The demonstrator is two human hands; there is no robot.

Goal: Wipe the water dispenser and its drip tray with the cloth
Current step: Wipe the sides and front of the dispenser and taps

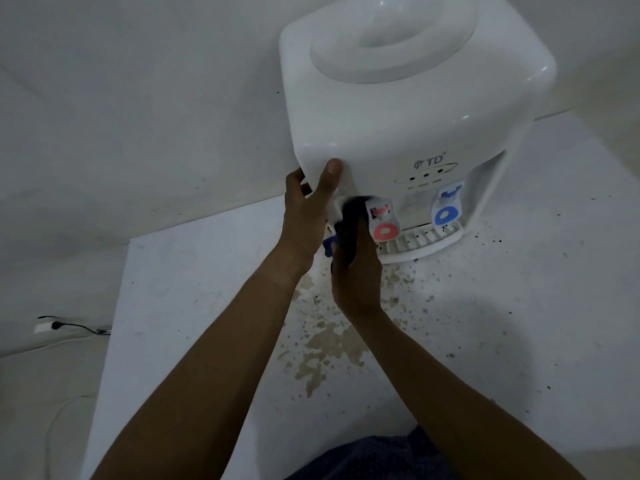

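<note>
Water dispenser (398, 109) stands on the stained counter (207, 306), my left hand (308, 206) clasping its corner to steady it while my right hand (356, 275) grips the dark cloth (349, 223) pressed to its front beside its red tap (382, 221).

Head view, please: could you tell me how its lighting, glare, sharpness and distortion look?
Head view: dim, cool, even light with no hard shadows; small glare spots on the glossy top edges of the dispenser; the dark cloth in the right hand shows almost no detail; overall soft, though the logo is readable; the wide-angle lens makes the dispenser taper downward.
</note>
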